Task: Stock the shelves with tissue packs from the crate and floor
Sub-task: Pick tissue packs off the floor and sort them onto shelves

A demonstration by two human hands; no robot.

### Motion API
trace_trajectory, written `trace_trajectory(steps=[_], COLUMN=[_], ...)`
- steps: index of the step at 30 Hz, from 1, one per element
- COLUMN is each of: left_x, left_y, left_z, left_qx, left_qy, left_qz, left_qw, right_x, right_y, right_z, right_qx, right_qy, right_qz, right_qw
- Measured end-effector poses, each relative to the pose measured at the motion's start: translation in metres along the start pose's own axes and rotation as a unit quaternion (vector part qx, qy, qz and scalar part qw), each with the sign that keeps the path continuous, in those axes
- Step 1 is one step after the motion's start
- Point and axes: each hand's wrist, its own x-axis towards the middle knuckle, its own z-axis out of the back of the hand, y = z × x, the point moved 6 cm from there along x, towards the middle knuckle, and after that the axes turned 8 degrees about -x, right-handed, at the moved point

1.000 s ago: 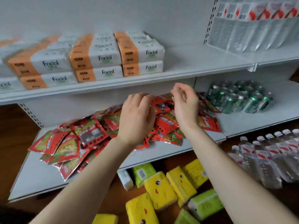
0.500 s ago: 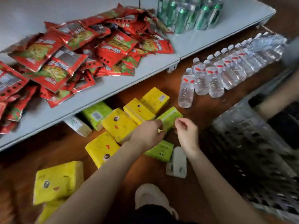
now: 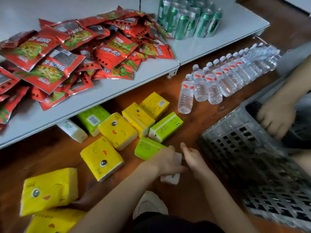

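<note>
Left hand point(image 3: 165, 161) grips white pack point(image 3: 170, 178), right hand point(image 3: 193, 157) beside it

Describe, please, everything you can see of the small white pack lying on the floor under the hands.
The small white pack is a soft-looking, plastic-wrapped block with faint dark print on its near end. It lies flat on the brown floor, just this side of a green pack. The left hand lies across its middle, hiding most of it; the right hand is at its far right corner. Whether either grips it cannot be told.
</note>
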Motion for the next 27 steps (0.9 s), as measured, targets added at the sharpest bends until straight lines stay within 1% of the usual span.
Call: trace_trajectory(steps=[2,5,8,9,11,13,14,15,17,19,20,22,24,27], left_x=[0.0,0.001,-0.002,-0.004,-0.013,-0.027,-0.035,-0.043,-0.059,-0.072,-0.079,-0.097,-0.11,-0.126], left_y=[-0.001,-0.006,-0.007,-0.003,0.01,0.024,0.031,0.037,0.047,0.052,0.053,0.049,0.04,0.029], left_z=[0.006,0.023,0.058,0.071,0.103,0.135,0.149,0.162,0.183,0.202,0.212,0.231,0.245,0.265], left_qx=[-0.008,-0.012,-0.045,-0.077,-0.171,-0.256,-0.29,-0.324,-0.378,-0.393,-0.389,-0.378,-0.368,-0.342], left_qy=[-0.029,-0.059,-0.107,-0.122,-0.156,-0.203,-0.23,-0.257,-0.3,-0.328,-0.35,-0.395,-0.399,-0.399], left_qz=[0.002,0.002,0.009,0.013,0.017,0.01,0.008,0.004,0.005,0.007,0.004,-0.004,-0.024,-0.05], left_qw=[1.0,0.998,0.993,0.989,0.973,0.945,0.929,0.911,0.876,0.859,0.852,0.838,0.839,0.849], right_x=[-0.006,-0.016,-0.022,-0.023,-0.025,-0.029,-0.03,-0.03,-0.032,-0.037,-0.041,-0.048,-0.054,-0.067], right_y=[0.005,0.02,0.042,0.05,0.066,0.083,0.091,0.099,0.118,0.14,0.153,0.177,0.198,0.227], right_z=[0.007,0.016,0.02,0.019,0.018,0.015,0.011,0.005,-0.013,-0.032,-0.039,-0.048,-0.054,-0.059], right_qx=[0.037,0.099,0.192,0.201,0.189,0.179,0.186,0.203,0.253,0.275,0.275,0.283,0.299,0.318], right_qy=[-0.012,-0.017,-0.009,-0.017,-0.063,-0.088,-0.085,-0.067,0.011,0.097,0.123,0.148,0.168,0.225], right_qz=[0.005,0.035,0.086,0.112,0.178,0.242,0.261,0.265,0.243,0.23,0.237,0.255,0.257,0.258], right_qw=[0.999,0.994,0.978,0.973,0.964,0.95,0.943,0.94,0.936,0.929,0.924,0.913,0.903,0.884])
